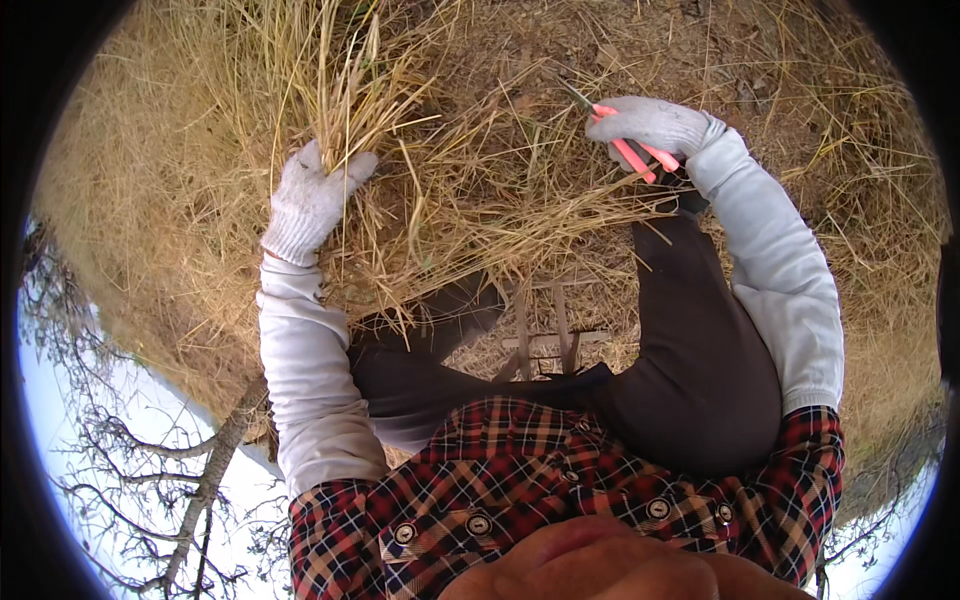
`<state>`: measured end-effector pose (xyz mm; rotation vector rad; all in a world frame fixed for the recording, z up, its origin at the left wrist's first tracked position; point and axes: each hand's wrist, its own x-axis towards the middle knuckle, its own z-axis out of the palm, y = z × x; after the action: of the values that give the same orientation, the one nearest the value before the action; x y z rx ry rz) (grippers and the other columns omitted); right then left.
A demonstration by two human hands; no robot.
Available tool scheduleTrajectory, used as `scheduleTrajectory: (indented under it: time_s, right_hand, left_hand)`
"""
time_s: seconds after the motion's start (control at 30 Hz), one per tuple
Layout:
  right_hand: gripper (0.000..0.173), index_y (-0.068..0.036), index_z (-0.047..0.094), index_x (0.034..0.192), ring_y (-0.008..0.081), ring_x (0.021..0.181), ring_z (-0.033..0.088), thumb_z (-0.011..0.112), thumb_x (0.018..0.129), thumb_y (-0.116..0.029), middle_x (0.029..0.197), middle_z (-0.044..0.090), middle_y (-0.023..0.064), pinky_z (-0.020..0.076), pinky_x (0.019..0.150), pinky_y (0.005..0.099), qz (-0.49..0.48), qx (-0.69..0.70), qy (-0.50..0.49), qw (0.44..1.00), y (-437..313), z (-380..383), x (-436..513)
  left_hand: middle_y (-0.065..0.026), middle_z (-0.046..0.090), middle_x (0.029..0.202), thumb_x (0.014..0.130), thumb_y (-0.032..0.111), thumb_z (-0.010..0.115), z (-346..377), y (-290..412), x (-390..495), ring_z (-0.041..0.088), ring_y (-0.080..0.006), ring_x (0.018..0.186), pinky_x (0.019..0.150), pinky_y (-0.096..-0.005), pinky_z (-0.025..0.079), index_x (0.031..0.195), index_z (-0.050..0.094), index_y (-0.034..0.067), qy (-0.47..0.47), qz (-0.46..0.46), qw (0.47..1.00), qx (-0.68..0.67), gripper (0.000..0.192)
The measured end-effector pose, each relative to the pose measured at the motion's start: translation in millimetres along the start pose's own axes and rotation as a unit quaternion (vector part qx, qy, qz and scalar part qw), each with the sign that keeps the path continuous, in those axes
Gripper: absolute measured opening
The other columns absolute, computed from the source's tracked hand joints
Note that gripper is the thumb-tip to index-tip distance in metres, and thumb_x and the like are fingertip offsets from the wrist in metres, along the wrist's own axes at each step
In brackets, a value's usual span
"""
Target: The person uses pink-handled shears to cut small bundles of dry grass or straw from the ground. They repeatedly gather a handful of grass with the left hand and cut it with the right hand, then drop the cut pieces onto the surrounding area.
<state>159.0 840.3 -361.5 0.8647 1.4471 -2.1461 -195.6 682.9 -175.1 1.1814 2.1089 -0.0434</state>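
My left hand [311,199], in a white knitted glove, grips the base of a bundle of dry grass stalks [349,124] that fan out upward. On the right, my right hand [652,127], gloved too, is closed round the red-pink handles of a bladed cutting tool [636,156]; its thin metal blade points to the upper left, over the straw. Whether it is scissors or a pair of shears cannot be told. Cut-looking dry stalks [525,240] lie loosely between the two hands, across the front of my lower legs.
Tall dry grass [187,112] stands at the left. Dark-trousered knees [697,337] are bent on both sides of a wooden slatted frame [562,322] low on the ground. A bare tree [210,480] is behind at the lower left.
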Motion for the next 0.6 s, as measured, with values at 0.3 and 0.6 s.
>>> scheduleTrajectory:
  time_s: [0.3,0.6]
  right_hand:
    - [0.039,-0.004,0.063,0.105,0.015,0.065,0.065,0.069,0.096,-0.041,0.08,0.065,0.0056,0.0541,0.063,0.0306,0.007,0.111,0.027,0.993,13,9,-5]
    - [0.037,-0.004,0.063,0.108,0.0149,0.066,0.063,0.067,0.098,-0.04,0.079,0.064,0.0039,0.0524,0.063,0.0315,-0.047,0.147,0.094,0.984,24,21,10]
  left_hand:
    - [-0.0083,0.076,0.109,0.095,0.04,0.077,-15,-24,-13,0.068,-0.0225,0.1,0.092,-0.0379,0.052,0.127,0.069,0.004,0.006,0.001,0.998,-0.057,0.049]
    - [-0.013,0.076,0.113,0.092,0.044,0.079,-28,-24,-24,0.07,-0.0271,0.104,0.094,-0.0413,0.053,0.13,0.069,0.007,0.055,-0.045,0.997,0.035,0.054]
